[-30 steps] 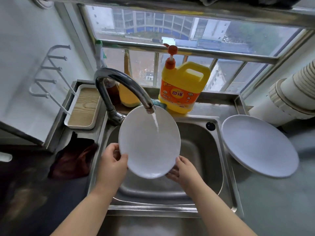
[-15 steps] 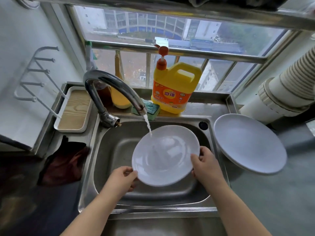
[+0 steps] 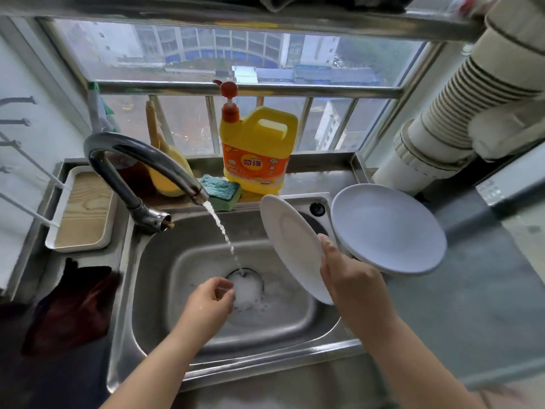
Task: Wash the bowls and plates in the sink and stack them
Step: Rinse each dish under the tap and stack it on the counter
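Note:
A white plate stands tilted on edge over the right side of the steel sink, gripped at its rim by my right hand. My left hand hangs low in the basin beside the foamy drain, fingers loosely curled and holding nothing. Water runs from the curved tap straight into the drain. A second white plate rests on the counter just right of the sink, close behind the held plate.
A yellow dish-soap jug and a green sponge sit on the ledge behind the sink. A wood-lined tray and a dark cloth lie to the left. A white ribbed duct rises at the right.
My left hand let go of the plate and dropped toward the drain. My right hand carried the plate out of the water stream, rightward, tipping it up on edge.

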`<state>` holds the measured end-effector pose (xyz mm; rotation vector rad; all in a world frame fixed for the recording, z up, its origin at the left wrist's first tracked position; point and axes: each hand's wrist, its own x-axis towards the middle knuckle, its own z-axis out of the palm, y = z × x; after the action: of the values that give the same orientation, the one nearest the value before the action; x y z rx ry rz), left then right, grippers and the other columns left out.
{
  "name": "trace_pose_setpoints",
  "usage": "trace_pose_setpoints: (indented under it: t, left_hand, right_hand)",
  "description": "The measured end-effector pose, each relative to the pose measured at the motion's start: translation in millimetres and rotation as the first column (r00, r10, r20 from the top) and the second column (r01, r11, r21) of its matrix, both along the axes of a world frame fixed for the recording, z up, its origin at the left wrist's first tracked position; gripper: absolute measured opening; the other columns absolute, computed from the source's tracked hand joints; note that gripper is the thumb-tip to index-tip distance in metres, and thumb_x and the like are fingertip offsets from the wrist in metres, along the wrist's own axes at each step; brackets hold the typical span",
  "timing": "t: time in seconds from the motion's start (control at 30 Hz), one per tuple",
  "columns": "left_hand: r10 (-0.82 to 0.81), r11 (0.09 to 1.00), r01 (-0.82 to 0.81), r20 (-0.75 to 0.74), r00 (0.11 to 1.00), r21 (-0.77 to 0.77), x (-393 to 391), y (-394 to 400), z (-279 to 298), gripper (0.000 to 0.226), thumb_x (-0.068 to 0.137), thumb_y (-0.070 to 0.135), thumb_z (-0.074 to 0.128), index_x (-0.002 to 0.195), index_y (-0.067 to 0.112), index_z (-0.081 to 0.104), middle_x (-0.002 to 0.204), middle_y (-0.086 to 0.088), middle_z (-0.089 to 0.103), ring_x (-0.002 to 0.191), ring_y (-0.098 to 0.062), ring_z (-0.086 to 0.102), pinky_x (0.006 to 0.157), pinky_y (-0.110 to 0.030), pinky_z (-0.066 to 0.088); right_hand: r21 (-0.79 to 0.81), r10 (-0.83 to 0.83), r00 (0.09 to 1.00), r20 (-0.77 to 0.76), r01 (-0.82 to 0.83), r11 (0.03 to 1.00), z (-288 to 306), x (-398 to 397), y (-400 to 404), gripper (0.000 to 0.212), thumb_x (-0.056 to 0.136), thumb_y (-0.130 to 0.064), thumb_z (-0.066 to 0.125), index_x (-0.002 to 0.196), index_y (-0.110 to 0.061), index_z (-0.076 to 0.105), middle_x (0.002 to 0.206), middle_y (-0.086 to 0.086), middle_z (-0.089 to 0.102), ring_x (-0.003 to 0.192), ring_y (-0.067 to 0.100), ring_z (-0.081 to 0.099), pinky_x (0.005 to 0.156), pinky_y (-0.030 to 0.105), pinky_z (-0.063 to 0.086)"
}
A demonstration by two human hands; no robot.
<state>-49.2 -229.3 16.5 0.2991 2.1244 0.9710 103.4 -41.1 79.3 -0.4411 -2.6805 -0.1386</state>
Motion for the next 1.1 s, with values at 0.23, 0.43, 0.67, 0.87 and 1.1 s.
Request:
trace_pose_setpoints:
  t: [0.23,0.43,0.67,0.87,1.1]
  left_hand:
    - [-0.062,0.998,0.062,-0.037,0.997,0.009,5,17,8,0.009,0.091,0.012,0.057,0.093,0.020,0.060,0.081,-0.006,0.068,0.067,-0.015,0.063,0.063,-0.027,0.049]
    - [-0.075,0.996,0.077,-0.044,0.996,0.048,8,31,14,0.012,0.090,0.008,0.058,0.094,0.017,0.063,0.083,-0.008,0.070,0.065,-0.018,0.067,0.065,-0.031,0.053]
    - [-0.076,0.996,0.078,-0.037,0.996,0.046,13,38,17,0.011,0.090,0.006,0.058,0.094,0.015,0.063,0.083,-0.010,0.071,0.067,-0.020,0.069,0.074,-0.041,0.055]
    - [-0.050,0.999,0.050,-0.029,0.998,0.008,9,28,12,0.010,0.092,0.010,0.057,0.094,0.017,0.062,0.083,-0.005,0.071,0.069,-0.018,0.070,0.077,-0.041,0.055]
    - [-0.045,0.999,0.045,-0.019,0.999,0.003,10,31,8,0.010,0.092,0.010,0.057,0.095,0.018,0.062,0.083,-0.004,0.071,0.071,-0.019,0.069,0.077,-0.042,0.055]
  right_hand:
    - [-0.639,-0.414,0.907,-0.078,0.274,0.719,17,22,9,0.020,0.091,-0.004,0.056,0.110,-0.006,0.061,0.053,-0.004,0.052,0.049,0.012,0.051,0.047,0.012,0.034]
    - [-0.845,-0.753,0.655,-0.062,0.367,0.389,20,61,55,0.010,0.093,-0.014,0.053,0.089,-0.009,0.061,0.058,0.006,0.059,0.050,0.022,0.057,0.062,0.040,0.052]
    - [-0.875,-0.881,0.473,0.006,0.429,0.224,-10,78,107,0.027,0.086,-0.026,0.049,0.085,-0.002,0.061,0.066,0.017,0.063,0.066,0.037,0.062,0.069,0.048,0.052]
    - [-0.839,-0.894,0.444,0.056,0.506,0.199,-25,80,116,0.034,0.079,-0.035,0.047,0.080,-0.003,0.060,0.077,0.021,0.066,0.078,0.042,0.062,0.073,0.050,0.053]
    - [-0.729,-0.865,0.481,0.140,0.642,0.239,-34,93,115,0.049,0.092,-0.036,0.053,0.129,-0.003,0.052,0.120,0.021,0.061,0.111,0.041,0.054,0.091,0.047,0.045]
